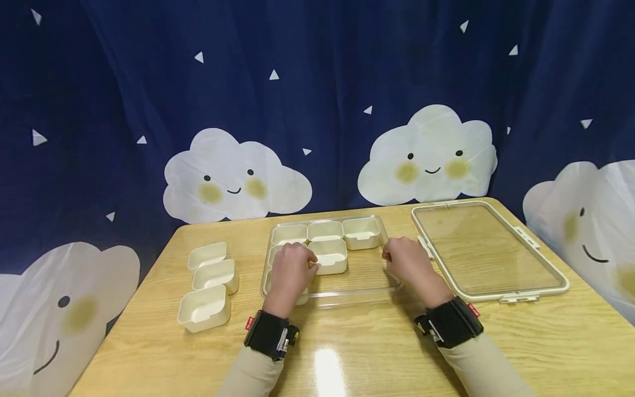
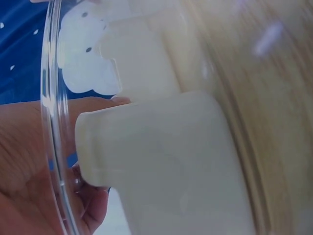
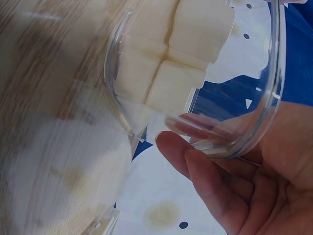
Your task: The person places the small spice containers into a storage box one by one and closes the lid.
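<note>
Cream cup [image 1: 331, 255] at left grip [image 1: 292, 270] (inside clear tray [image 1: 367, 278])

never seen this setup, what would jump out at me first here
Two hands meet at a clear tray in the table's middle: the left hand touches a cream cup inside it, the right hand rests at its right edge. Three spare cups sit to the left, a clear lid to the right.
</note>
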Demonstrator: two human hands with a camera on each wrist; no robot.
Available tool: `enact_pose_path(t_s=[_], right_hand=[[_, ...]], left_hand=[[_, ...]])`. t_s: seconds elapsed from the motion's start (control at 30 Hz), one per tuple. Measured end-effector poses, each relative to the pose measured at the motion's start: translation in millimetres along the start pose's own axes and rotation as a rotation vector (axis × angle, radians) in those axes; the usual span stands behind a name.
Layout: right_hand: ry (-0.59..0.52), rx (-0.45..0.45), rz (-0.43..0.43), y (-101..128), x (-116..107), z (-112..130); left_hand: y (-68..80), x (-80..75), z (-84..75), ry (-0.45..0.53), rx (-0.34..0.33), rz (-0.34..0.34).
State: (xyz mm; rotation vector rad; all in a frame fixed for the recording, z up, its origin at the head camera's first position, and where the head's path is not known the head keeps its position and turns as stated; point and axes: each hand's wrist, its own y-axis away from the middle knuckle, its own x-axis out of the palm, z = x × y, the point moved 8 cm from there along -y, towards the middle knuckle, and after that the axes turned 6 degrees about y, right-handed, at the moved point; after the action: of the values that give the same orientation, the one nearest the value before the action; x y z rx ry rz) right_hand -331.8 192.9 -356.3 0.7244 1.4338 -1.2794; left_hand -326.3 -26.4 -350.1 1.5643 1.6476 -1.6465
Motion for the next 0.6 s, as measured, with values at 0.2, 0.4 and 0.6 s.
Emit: enact_pose_path(t_s=[0.2, 0.4, 0.6], right_hand=[[-0.009, 0.008, 0.002, -2, -3, -1], [-0.026, 0.019, 0.005, 0, -2, -2], [-0.037, 0.012, 0.006, 3, 0, -2]], left_hand=[[-4.4, -7.6, -4.2, -0.001, 0.004, 0.006], [-3.1, -22.6, -7.5, 0.021, 0.022, 0.021], [4.6, -59.2, 4.5, 0.073, 0.011, -0.022]])
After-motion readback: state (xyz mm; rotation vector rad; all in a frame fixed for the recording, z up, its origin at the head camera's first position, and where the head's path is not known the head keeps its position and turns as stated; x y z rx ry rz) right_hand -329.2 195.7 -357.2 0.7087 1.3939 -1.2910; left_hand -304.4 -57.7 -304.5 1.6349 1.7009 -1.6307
